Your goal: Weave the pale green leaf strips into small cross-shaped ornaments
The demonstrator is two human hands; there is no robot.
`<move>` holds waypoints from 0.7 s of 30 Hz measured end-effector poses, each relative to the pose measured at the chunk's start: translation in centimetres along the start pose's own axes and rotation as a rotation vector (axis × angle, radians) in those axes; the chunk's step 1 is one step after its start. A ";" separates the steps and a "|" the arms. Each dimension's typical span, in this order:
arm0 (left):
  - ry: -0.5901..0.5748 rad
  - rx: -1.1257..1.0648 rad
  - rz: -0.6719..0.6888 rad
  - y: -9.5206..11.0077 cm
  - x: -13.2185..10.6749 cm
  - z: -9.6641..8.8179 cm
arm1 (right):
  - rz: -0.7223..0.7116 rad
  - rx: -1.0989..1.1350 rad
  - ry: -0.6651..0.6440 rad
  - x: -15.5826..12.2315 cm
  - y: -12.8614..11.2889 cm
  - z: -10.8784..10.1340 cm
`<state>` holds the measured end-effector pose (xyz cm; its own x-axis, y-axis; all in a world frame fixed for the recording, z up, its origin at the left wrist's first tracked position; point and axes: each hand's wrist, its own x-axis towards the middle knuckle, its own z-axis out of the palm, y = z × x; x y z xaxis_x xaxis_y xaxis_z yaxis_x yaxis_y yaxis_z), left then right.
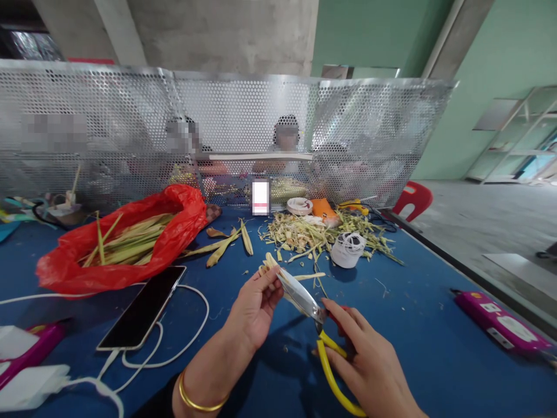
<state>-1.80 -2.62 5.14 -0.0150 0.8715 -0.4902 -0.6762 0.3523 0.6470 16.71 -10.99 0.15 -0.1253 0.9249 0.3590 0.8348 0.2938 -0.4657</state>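
Note:
My left hand [256, 305] pinches a short bundle of pale yellow-green stalk strips [270, 265] above the blue table [413, 325]. My right hand [369, 363] grips yellow-handled scissors [304, 299], whose silver blades point up-left and reach the strips at my left fingertips. A gold bangle sits on my left wrist. The ends of the strips stick out just beyond my left thumb.
A red plastic bag [174, 232] with long green stalks lies at left. A phone [143, 307] on a white cable lies nearby. A heap of cut trimmings [304, 232], a white string roll [347, 249] and a perforated metal screen [243, 128], with people behind it, stand ahead. A magenta box [500, 322] lies at right.

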 end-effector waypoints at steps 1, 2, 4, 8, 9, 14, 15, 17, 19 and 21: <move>-0.002 -0.003 -0.001 0.0 0.0 0.0 | -0.010 -0.019 0.019 0.0 0.0 0.1; -0.004 -0.006 0.000 0.0 0.1 -0.1 | -0.018 -0.035 0.035 0.0 0.1 0.1; -0.003 -0.013 0.007 0.0 0.0 -0.1 | -0.032 -0.061 0.056 -0.1 0.1 0.3; 0.013 -0.026 0.006 0.1 -0.1 0.1 | -0.060 -0.079 0.086 -0.1 0.0 0.4; 0.015 -0.028 0.002 0.1 -0.1 0.1 | -0.068 -0.080 0.093 0.0 0.0 0.5; 0.027 -0.045 -0.006 0.3 -0.3 0.3 | -0.093 -0.064 0.112 0.0 0.3 0.7; 0.030 -0.049 -0.005 0.3 -0.3 0.4 | -0.101 -0.059 0.118 0.0 0.5 0.8; 0.031 -0.054 -0.005 0.3 -0.3 0.3 | -0.121 -0.052 0.130 0.0 0.7 1.0; 0.021 -0.052 0.000 0.2 -0.3 0.2 | -0.133 -0.046 0.128 0.0 0.8 1.2; 0.009 -0.048 0.009 0.1 -0.2 0.1 | -0.116 -0.043 0.124 0.0 0.8 1.4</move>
<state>-1.78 -2.72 5.33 -0.0276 0.8713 -0.4900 -0.7108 0.3275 0.6224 16.66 -10.45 -1.34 -0.1572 0.8480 0.5061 0.8413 0.3834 -0.3811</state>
